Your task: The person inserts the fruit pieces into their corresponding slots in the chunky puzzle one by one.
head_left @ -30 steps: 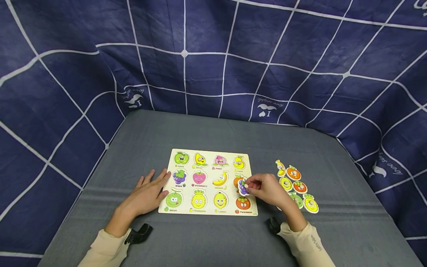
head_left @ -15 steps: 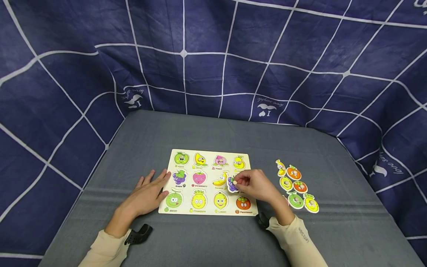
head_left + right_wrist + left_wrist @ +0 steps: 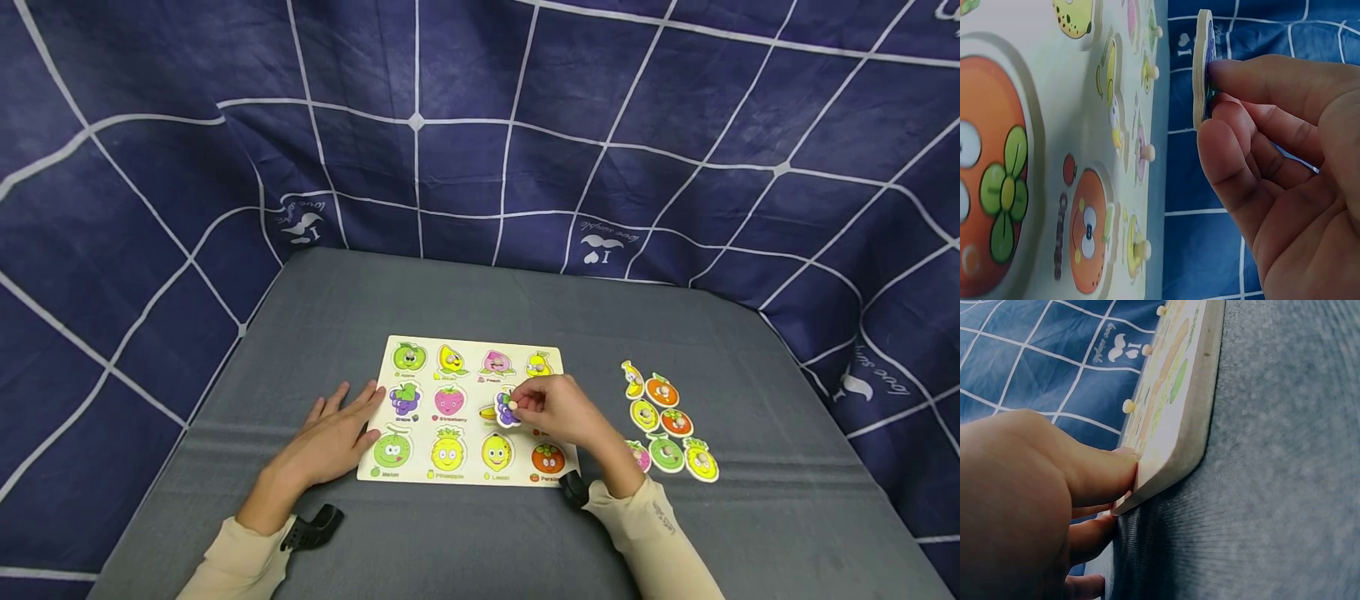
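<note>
My right hand (image 3: 558,408) pinches a grape puzzle piece (image 3: 504,410) between thumb and fingertips, over the banana place of the fruit puzzle board (image 3: 471,433). The right wrist view shows this wooden piece (image 3: 1203,75) edge-on, held apart from the board face. My left hand (image 3: 330,437) rests at the board's left edge with fingers spread. In the left wrist view, its thumb (image 3: 1107,472) lies on the board's corner and the other fingers stay beside the edge. The printed grape place (image 3: 404,400) is uncovered, near the left fingertips.
Several loose fruit pieces lie right of the board, among them a banana piece (image 3: 632,379), an orange piece (image 3: 662,390) and a pineapple piece (image 3: 701,460). Pieces with pegs, such as the peach (image 3: 496,362), sit in the board's far row. A grey cloth (image 3: 450,292) covers the table.
My right hand has carried the grape piece leftward, from over the orange place to over the banana place. The left hand has stayed at the board's edge.
</note>
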Demonstrator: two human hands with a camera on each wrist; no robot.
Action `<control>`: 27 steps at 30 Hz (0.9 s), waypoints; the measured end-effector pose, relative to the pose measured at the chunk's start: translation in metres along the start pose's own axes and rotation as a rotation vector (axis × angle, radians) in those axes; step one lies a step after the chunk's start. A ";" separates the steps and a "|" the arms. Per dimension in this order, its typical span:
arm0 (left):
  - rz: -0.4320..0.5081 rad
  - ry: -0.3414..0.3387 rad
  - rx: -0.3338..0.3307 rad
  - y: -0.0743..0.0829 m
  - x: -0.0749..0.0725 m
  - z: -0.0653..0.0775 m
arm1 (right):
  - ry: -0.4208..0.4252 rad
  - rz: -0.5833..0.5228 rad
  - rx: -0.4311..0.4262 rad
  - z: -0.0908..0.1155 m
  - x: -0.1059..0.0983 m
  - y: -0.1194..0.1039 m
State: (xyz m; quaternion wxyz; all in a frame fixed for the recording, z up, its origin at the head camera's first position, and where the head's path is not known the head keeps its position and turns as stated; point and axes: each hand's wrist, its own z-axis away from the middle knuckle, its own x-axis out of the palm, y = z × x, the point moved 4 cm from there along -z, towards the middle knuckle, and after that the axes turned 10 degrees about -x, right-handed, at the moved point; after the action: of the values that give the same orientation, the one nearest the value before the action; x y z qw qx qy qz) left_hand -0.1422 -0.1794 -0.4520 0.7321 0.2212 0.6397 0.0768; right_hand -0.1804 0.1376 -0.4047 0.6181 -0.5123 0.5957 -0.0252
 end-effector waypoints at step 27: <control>-0.003 -0.005 -0.009 0.001 -0.001 0.000 | -0.003 0.022 -0.009 -0.031 0.024 -0.006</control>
State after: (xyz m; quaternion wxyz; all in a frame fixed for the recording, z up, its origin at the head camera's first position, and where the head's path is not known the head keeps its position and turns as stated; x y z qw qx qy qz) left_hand -0.1419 -0.1790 -0.4508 0.7349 0.2170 0.6377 0.0780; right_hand -0.1938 0.1013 -0.4105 0.6168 -0.5086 0.6005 -0.0149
